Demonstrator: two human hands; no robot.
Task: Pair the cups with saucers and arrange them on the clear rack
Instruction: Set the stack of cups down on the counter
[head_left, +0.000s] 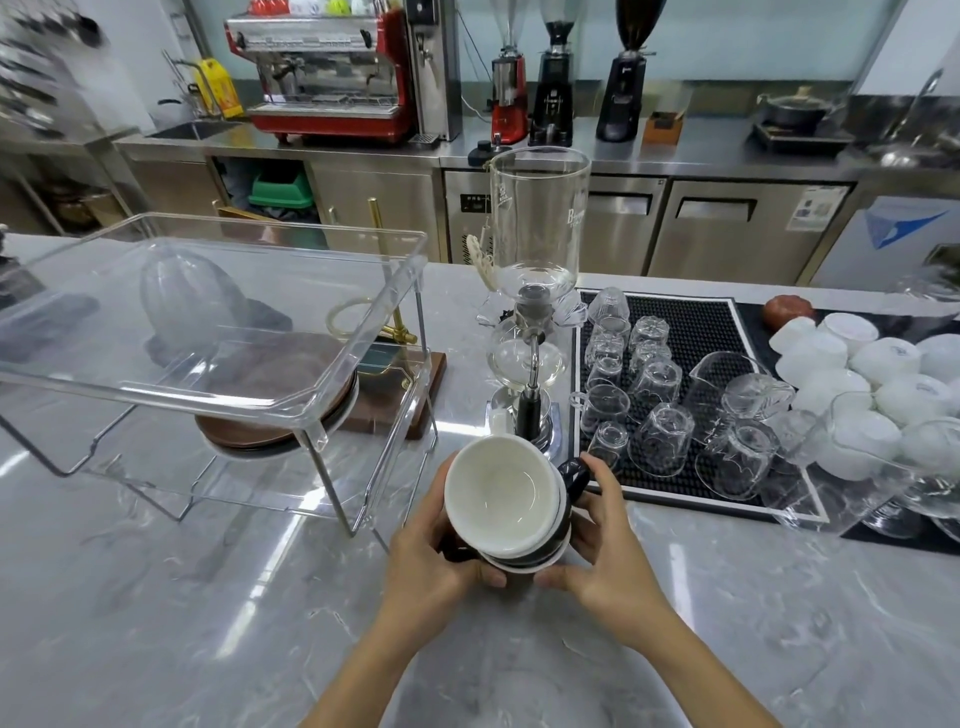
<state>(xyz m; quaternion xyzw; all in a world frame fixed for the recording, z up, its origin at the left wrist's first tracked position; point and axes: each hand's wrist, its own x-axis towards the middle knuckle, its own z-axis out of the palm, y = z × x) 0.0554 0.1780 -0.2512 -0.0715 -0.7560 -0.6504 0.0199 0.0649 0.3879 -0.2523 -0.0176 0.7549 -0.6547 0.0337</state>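
Both my hands hold a cup (501, 491) that is white inside and black outside, sitting tilted on a saucer (540, 564) just above the marble counter. My left hand (431, 551) grips the left side and underside of the pair. My right hand (597, 535) grips the right side near the black handle (574, 475). The clear rack (223, 332) stands to the upper left, its top tray bare. Under the rack lies a stack of brown and black saucers (270, 426).
A glass siphon coffee maker (530, 312) stands just behind the cup. To the right is a black mat (696, 322) with several upturned glasses, then several white cups (852, 374). The back counter holds a red espresso machine (322, 78) and grinders.
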